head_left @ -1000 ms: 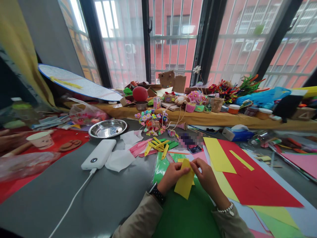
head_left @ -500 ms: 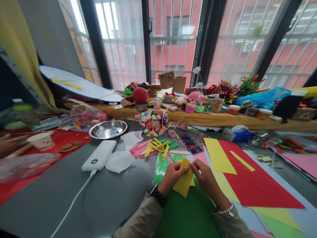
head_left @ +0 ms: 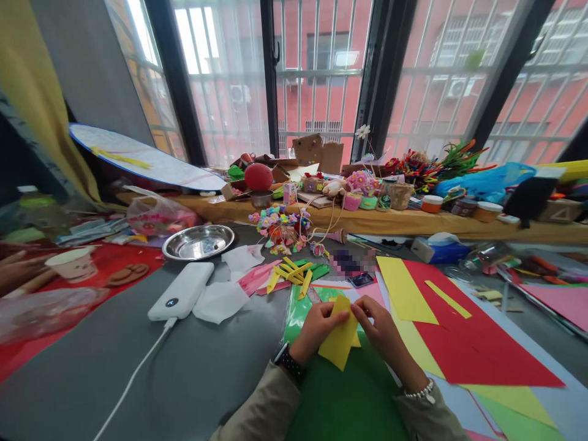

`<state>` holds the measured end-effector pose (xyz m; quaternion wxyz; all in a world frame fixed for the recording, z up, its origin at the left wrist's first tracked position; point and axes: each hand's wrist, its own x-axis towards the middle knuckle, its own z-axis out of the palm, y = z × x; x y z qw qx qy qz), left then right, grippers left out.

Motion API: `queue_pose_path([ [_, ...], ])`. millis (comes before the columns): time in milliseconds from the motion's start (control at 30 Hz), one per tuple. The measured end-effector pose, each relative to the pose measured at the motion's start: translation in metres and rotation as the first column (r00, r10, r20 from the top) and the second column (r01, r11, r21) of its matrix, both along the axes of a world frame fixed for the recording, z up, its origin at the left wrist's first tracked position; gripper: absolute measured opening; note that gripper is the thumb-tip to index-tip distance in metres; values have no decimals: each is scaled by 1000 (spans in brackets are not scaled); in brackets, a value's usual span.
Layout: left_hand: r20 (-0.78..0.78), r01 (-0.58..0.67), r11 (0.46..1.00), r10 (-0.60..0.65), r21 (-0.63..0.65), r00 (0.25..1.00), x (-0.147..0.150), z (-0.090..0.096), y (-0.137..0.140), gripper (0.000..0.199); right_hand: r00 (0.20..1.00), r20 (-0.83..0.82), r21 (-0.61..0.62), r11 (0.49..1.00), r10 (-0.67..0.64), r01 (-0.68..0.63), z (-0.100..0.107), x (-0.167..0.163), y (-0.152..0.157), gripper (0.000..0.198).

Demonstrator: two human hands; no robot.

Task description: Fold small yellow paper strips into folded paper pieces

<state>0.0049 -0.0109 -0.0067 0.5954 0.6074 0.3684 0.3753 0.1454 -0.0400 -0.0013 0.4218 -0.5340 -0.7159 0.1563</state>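
Above a dark green sheet (head_left: 349, 398), my left hand (head_left: 319, 327) grips a piece of yellow paper (head_left: 337, 343) with the thumb lying across its front. My right hand (head_left: 374, 321) pinches the same paper at its upper right edge. Another yellow piece shows partly behind it, mostly hidden. Just beyond my hands lie several folded yellow paper strips (head_left: 294, 272) in a pile, some green and pink ones beside them. A glossy green packet (head_left: 297, 312) is under my left hand's far side.
Red sheets (head_left: 487, 343) and yellow sheets (head_left: 404, 288) overlap at the right. A white power bank (head_left: 181, 291) with a cable, a metal plate (head_left: 198, 242) and white tissues (head_left: 220, 301) lie left. Another person's hand (head_left: 18, 269) is at the far left, near a paper cup (head_left: 71, 263).
The yellow paper has shifted and tilted very slightly between my hands, its lower corner a little lower. Both hands keep their hold. The whole view has moved a touch.
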Motion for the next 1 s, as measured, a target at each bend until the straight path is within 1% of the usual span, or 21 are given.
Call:
queue_pose_path([
  [67, 5, 41, 999, -41, -5, 999, 0, 0, -1, 32, 999, -36, 8, 1000, -2, 3, 1, 1, -1, 22],
  [167, 6, 74, 997, -74, -3, 997, 0, 0, -2, 30, 999, -44, 17, 1000, -19, 20, 1, 1, -1, 22],
  [300, -31, 77, 996, -76, 49, 997, 1, -1, -2, 30, 999, -40, -1, 1000, -12, 12, 0, 0, -1, 21],
  [367, -49, 82, 995, -79, 65, 996, 1, -2, -2, 31, 1000, -27, 9, 1000, -15, 16, 0, 0, 0, 20],
  [467, -52, 96, 994, -94, 49, 994, 1, -2, -1, 33, 1000, -9, 29, 999, -29, 29, -1, -1, -1, 20],
  [600, -60, 116, 993, -115, 16, 992, 1, -1, -1, 35, 998, -49, 6, 999, -37, 38, 1, -1, -1, 22],
  [700, -70, 158, 987, -156, 31, 985, 0, -1, -2, 33, 994, -111, -55, 998, 13, -19, 5, 1, -2, 23],
  [767, -92, 184, 980, -177, 71, 980, 0, -2, -2, 32, 985, -163, -89, 993, 64, -79, 8, 3, -2, 21],
  [833, -126, 176, 977, -161, 123, 979, 0, -3, -2, 31, 976, -201, -95, 990, 86, -106, 8, 5, -2, 20],
  [900, -154, 137, 978, -113, 158, 982, 1, -3, -2, 31, 974, -218, -95, 992, 58, -80, 8, 7, -1, 21],
  [967, -132, 89, 986, -71, 140, 989, 2, -4, -1, 30, 967, -253, -122, 992, -8, -24, 6, 9, -1, 23],
  [1000, -92, 56, 992, -46, 113, 995, 2, -4, 0, 29, 957, -288, -143, 990, -48, 6, 5, 10, 0, 23],
])
